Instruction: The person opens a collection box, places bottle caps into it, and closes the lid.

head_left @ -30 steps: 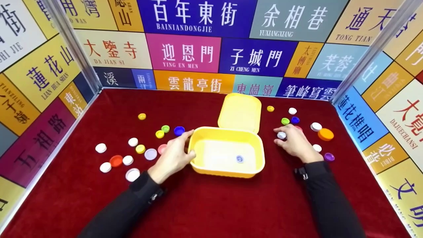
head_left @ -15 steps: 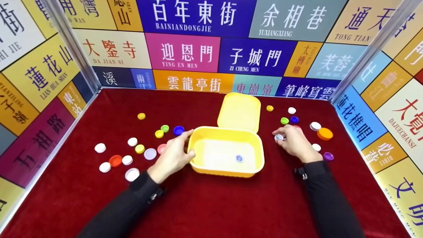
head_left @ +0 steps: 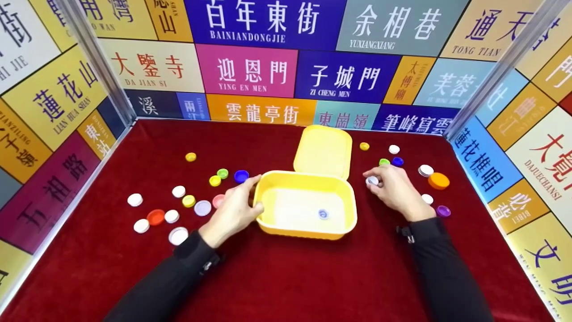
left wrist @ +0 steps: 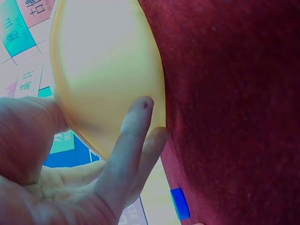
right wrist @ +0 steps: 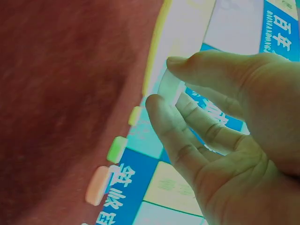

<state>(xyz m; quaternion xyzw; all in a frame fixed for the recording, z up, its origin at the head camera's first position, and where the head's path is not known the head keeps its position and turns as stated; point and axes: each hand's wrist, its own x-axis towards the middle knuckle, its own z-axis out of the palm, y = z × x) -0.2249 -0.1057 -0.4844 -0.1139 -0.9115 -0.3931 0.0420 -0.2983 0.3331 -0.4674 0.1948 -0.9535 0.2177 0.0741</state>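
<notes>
My left hand [head_left: 233,213] holds the left end of a yellow plastic box [head_left: 304,231]. In the left wrist view its fingers [left wrist: 133,136] lie along the outer wall and its thumb is at the rim. Inside the box lies one small blue-and-white bottle cap [head_left: 323,214]. To the right of the box, my right hand [head_left: 397,191] pinches a whitish bottle cap [head_left: 372,180] between thumb and fingers. That cap appears edge-on in the right wrist view, raised off the cloth. Behind the box lies a yellow lid [head_left: 324,152], flat on the table.
Several loose caps lie left of the box, among them a red cap [head_left: 156,217] and a lilac cap [head_left: 203,208]. More are on the right, including an orange cap [head_left: 439,181] and a purple cap [head_left: 443,211]. Printed wall panels [head_left: 250,69] enclose the red cloth.
My right hand has moved slightly left toward the box, with the whitish cap between its fingers. My left hand and the box have stayed in place.
</notes>
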